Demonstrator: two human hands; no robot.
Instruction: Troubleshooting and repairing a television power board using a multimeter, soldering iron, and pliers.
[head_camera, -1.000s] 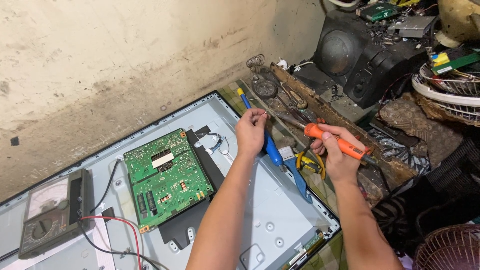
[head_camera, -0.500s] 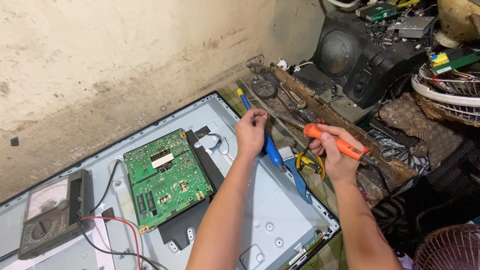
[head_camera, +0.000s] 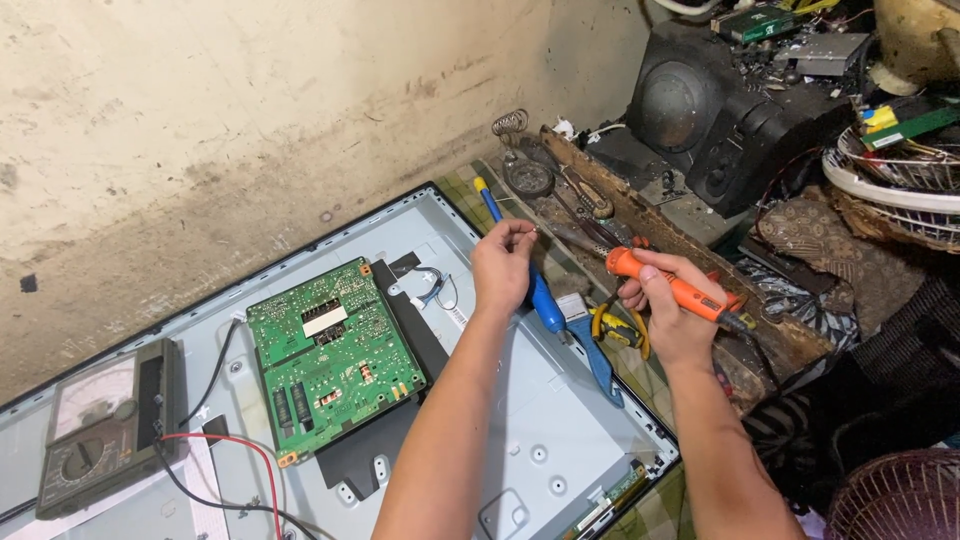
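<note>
We gripped the orange soldering iron (head_camera: 668, 288) in our right hand (head_camera: 672, 318) — left hand (head_camera: 503, 266) pinched sth tiny, above the blue screwdriver (head_camera: 530, 280).

left hand (head_camera: 503, 268) pinch: too small to tell | meter (head_camera: 100, 425): left edge cut off

Right hand (head_camera: 672, 318) around orange soldering iron (head_camera: 668, 287); left hand (head_camera: 503, 264) pinched beside

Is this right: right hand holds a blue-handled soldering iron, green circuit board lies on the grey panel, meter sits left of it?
Not quite. The head view shows the soldering iron in the right hand has an orange handle, not blue. The green circuit board does lie on the grey panel, with the meter left of it.
</note>
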